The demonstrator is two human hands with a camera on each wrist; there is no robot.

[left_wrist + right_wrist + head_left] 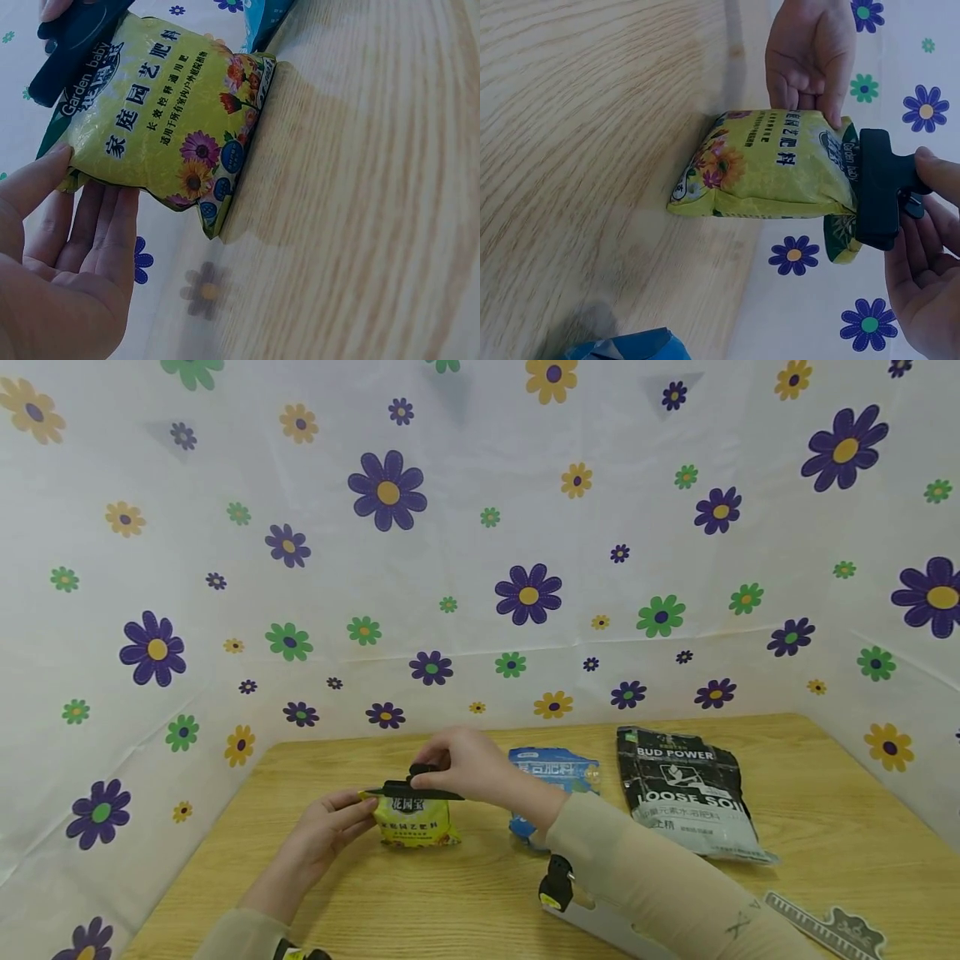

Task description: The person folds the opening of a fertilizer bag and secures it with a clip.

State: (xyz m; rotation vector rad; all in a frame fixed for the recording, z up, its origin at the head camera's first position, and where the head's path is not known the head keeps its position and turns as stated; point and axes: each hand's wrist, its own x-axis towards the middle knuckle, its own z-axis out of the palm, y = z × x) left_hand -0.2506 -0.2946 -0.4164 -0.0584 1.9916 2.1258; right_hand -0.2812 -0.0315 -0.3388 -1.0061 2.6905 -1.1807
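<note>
A yellow bag of plant fertilizer (417,827), printed with flowers, stands upright on the wooden table. Across its folded top edge lies a black bag clip (877,189). My right hand (480,768) grips the clip's handles from above, thumb on one side and fingers on the other. At the bag's upper left corner, my left hand (75,262) pinches the packet, its thumb on the front and the other fingers behind. The left wrist view shows the bag's printed front (157,112). How firmly the clip's jaws close on the bag cannot be told.
Behind my right forearm stands a blue fertilizer bag (551,768). Further right lies a larger black and grey soil bag (686,793). A ruler-like strip (825,927) and a white box edge (600,927) are near the front right. Flowered cloth (450,543) surrounds the table.
</note>
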